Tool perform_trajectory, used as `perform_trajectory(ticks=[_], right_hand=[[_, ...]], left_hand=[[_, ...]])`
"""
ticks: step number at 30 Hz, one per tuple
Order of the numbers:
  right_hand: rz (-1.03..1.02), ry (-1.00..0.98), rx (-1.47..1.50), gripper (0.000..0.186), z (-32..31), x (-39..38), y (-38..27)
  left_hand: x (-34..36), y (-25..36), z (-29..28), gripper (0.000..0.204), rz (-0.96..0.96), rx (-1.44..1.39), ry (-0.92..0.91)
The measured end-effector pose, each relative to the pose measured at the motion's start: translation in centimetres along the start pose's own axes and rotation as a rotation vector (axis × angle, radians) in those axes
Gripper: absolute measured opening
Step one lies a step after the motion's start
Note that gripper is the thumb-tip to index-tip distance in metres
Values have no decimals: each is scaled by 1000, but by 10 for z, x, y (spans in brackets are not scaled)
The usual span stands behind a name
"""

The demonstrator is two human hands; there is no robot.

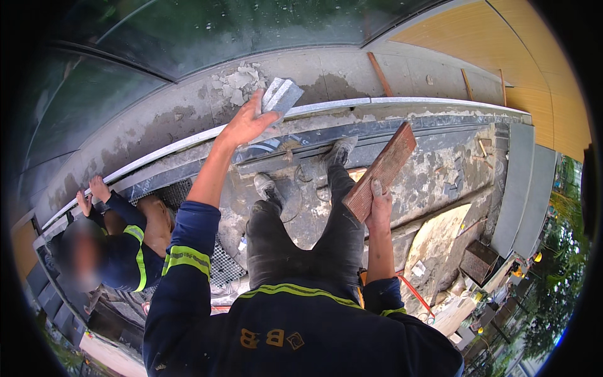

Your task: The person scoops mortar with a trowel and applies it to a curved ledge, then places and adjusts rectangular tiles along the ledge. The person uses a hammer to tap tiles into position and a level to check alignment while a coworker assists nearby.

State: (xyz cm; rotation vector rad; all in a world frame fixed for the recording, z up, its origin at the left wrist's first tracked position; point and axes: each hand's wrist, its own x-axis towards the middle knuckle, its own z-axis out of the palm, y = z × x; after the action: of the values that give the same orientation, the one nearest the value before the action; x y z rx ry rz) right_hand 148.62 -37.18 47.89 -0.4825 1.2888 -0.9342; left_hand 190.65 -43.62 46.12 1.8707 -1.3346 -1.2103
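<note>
My left hand point(250, 120) is raised at the white edge strip point(326, 105) of the long ledge, its fingers and thumb on a small grey speckled stone block point(284, 94) with a groove or step along it. My right hand point(379, 208) grips the lower end of a reddish-brown wooden board point(391, 160), which slants up to the right over the rough, dusty ground. My legs and dusty shoes show between my two arms, below the ledge.
A co-worker in dark clothing point(122, 251) crouches at left, both hands on the ledge. Glass panels point(188, 31) rise behind, with broken grey flakes point(233, 85) at their foot. Plywood point(433, 242), a metal box point(478, 262), an orange hose point(418, 295) and mesh sheeting point(226, 267) lie around.
</note>
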Motion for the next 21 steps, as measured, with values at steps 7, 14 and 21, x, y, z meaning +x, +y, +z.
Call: perform_trajectory(ticks=[7,14,21], right_hand=[[37,-125,-230,33,26,96,-77],[-14,-329,-692,55,57,255,-173],[387,-503,-989,59,92,473,-164]], left_hand=[[175,-52,42,72,197,269,-137],[344,-146,121,54,284,696,-118],[449,-215,187,54,181,810,-8]])
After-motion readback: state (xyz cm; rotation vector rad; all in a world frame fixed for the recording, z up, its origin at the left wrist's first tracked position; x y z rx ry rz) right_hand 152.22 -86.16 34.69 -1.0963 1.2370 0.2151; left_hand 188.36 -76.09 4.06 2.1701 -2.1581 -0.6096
